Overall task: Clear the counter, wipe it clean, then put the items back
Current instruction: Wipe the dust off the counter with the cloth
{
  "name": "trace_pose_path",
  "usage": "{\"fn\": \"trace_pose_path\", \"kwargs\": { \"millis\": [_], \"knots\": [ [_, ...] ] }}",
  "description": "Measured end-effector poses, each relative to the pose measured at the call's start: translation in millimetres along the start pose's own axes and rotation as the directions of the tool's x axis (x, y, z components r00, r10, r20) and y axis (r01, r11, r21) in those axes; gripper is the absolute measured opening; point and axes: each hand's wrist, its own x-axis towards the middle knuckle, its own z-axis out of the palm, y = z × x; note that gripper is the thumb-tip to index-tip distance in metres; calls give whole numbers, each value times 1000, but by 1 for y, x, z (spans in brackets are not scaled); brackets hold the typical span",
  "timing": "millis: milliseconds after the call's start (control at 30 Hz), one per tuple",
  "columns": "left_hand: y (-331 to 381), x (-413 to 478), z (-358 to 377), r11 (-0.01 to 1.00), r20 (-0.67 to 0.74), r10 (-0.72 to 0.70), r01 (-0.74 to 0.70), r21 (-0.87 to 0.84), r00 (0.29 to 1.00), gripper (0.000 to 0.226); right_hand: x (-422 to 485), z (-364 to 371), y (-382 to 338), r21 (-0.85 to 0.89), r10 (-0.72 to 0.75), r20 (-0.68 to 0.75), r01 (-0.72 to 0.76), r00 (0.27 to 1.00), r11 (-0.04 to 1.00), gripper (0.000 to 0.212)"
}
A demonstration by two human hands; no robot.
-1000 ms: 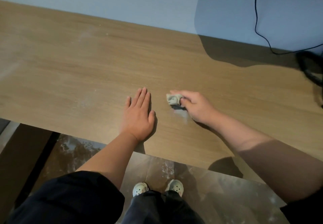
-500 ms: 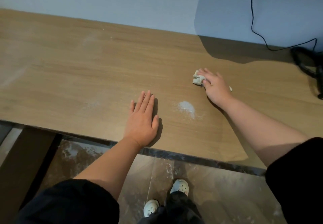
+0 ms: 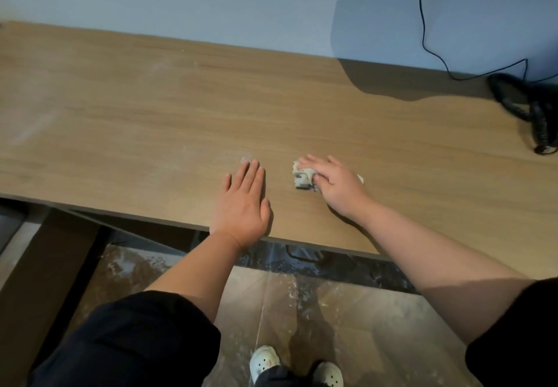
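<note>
The wooden counter [image 3: 151, 114] runs across the view and bears nothing but my hands, the cloth and a cable. My left hand [image 3: 243, 205] lies flat on it, palm down, near the front edge. Just to its right, my right hand [image 3: 335, 182] holds a small crumpled pale cloth [image 3: 303, 177] down against the surface, fingers over it and thumb tucked against it. A bit of the cloth pokes out on the hand's right side. A faint white smudge [image 3: 246, 159] lies at my left fingertips. Pale dusty streaks [image 3: 33, 120] mark the counter's far left.
A coiled black cable [image 3: 537, 117] lies on the counter at the far right, with a thin black wire [image 3: 422, 24] running up the pale wall. Below the front edge are a speckled tiled floor [image 3: 347, 311] and my white shoes [image 3: 265, 362].
My right hand swept the cloth to the back right, then back beside my left hand. The white powder patch seen half a second ago no longer shows. My left hand stayed flat.
</note>
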Motion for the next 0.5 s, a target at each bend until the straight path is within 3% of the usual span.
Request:
{"fn": "trace_pose_path", "kwargs": {
  "millis": [133, 500],
  "knots": [
    [0, 0, 0, 1000, -18, -9, 9, 26, 1000, 63, -32, 9, -14, -22, -79, 46, 80, 996, 997, 44],
    [2, -1, 0, 999, -35, -23, 24, 41, 999, 63, -109, 20, -31, -40, -164, 227, 177, 960, 983, 42]
  ]
}}
